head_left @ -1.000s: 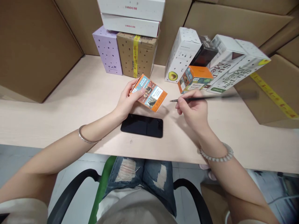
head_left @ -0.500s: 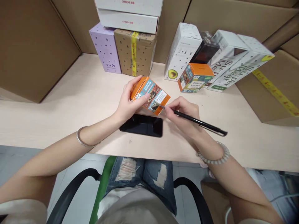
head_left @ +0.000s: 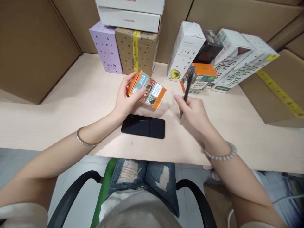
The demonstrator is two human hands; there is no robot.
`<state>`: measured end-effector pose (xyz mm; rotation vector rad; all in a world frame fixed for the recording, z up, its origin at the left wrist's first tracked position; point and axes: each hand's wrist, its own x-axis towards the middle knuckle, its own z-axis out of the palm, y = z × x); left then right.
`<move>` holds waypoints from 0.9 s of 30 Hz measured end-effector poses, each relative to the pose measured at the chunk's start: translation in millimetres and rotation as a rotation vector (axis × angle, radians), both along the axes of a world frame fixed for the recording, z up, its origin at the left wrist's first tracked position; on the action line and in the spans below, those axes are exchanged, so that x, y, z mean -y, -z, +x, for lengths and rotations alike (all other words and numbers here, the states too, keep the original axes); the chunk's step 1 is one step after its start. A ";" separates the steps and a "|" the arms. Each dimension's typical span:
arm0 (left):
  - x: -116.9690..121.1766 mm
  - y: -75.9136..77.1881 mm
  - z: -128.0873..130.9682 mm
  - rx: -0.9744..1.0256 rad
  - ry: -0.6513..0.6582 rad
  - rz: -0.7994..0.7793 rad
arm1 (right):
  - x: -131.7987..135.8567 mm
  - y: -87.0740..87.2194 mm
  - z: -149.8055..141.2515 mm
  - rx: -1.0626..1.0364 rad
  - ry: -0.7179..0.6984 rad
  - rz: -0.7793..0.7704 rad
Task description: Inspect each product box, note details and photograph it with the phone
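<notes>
A small orange and blue printed carton (head_left: 149, 91) is tilted in my left hand (head_left: 128, 96), the thumb pressed on its printed face and the fingers round its far end. My right hand (head_left: 196, 112) is closed on a black pen (head_left: 187, 91), which now stands steeply, its clipped end pointing away from me. The hand is apart from the carton, to its right. Below the carton a black smartphone (head_left: 143, 126) lies flat on the table (head_left: 104, 145), its screen dark.
A second orange carton (head_left: 200, 79) stands just beyond my right hand. Behind it are tall white boxes (head_left: 186, 50) and a dark box (head_left: 209, 47). At the back left stand a purple box (head_left: 106, 50) and a taped brown box (head_left: 147, 52), with white boxes (head_left: 129, 19) on top. Large cardboard boxes (head_left: 35, 50) flank the table.
My right hand has moved right, away from the carton, and the pen has swung from pointing at the carton to upright. My left hand has shifted slightly left and away with the carton.
</notes>
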<state>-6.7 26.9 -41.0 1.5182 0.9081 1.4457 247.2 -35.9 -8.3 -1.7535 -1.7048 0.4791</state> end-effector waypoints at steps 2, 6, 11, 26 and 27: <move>-2.5 1.1 -1.3 -0.002 -0.013 0.009 | 0.7 -6.0 -0.9 0.206 -0.015 -0.222; -4.8 1.9 -1.9 -0.011 -0.017 0.020 | 4.3 -14.0 -8.1 0.429 -0.098 -0.410; -2.8 0.6 -1.4 -0.008 0.000 0.020 | 6.8 -13.2 -13.4 0.583 -0.122 -0.404; -20.5 3.4 -9.0 0.027 -0.072 0.032 | 22.3 32.5 -41.8 0.379 -0.750 0.144; -21.0 3.5 -9.2 0.028 -0.066 0.027 | 21.9 32.3 -41.7 0.358 -0.745 0.143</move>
